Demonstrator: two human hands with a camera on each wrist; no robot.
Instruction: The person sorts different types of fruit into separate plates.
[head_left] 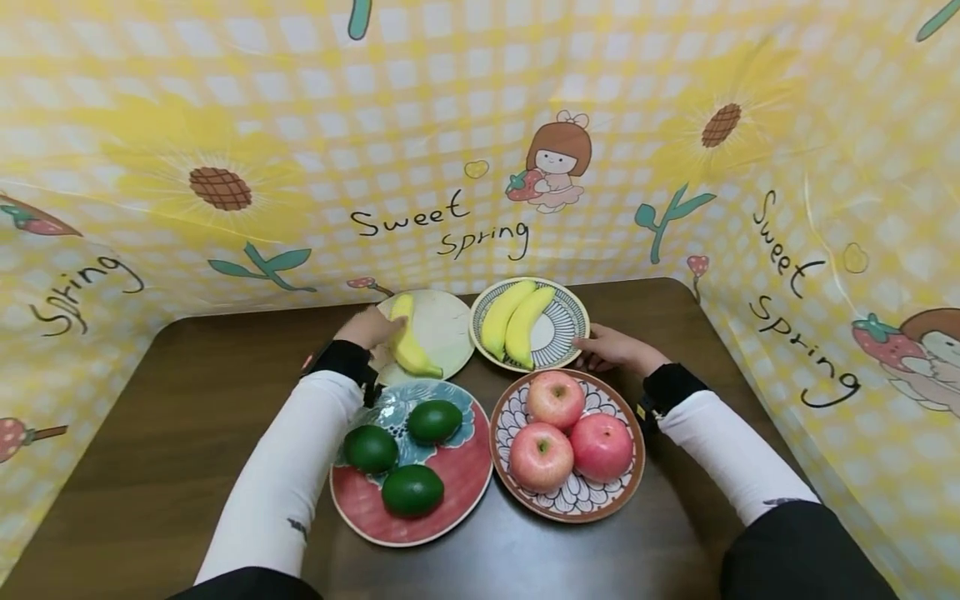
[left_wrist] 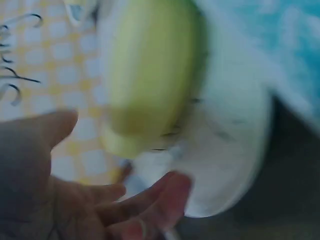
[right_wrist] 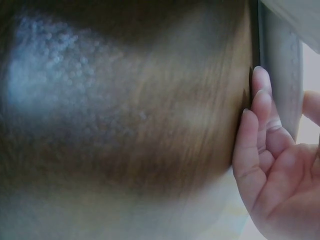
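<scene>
A single yellow banana (head_left: 407, 342) lies on a pale plate (head_left: 450, 325) at the back. My left hand (head_left: 371, 327) is at its left side; in the left wrist view the thumb and fingers (left_wrist: 170, 200) are spread apart, with the banana (left_wrist: 150, 65) just beyond them. My right hand (head_left: 615, 348) holds the right rim of a black-and-white patterned plate (head_left: 558, 329) carrying two bananas (head_left: 517, 321). Its thumb lies over the rim, and in the right wrist view the fingers (right_wrist: 247, 145) lie along the plate's outer wall (right_wrist: 282, 75), close to the tabletop.
In front, a red-and-blue plate (head_left: 465, 483) bears three green fruits (head_left: 412, 490). Beside it, a brown-rimmed plate (head_left: 633, 450) holds three red apples (head_left: 542, 457). The plates stand close together on a dark wooden table (head_left: 150, 467). Yellow checked cloth (head_left: 315, 108) surrounds the table's back and sides.
</scene>
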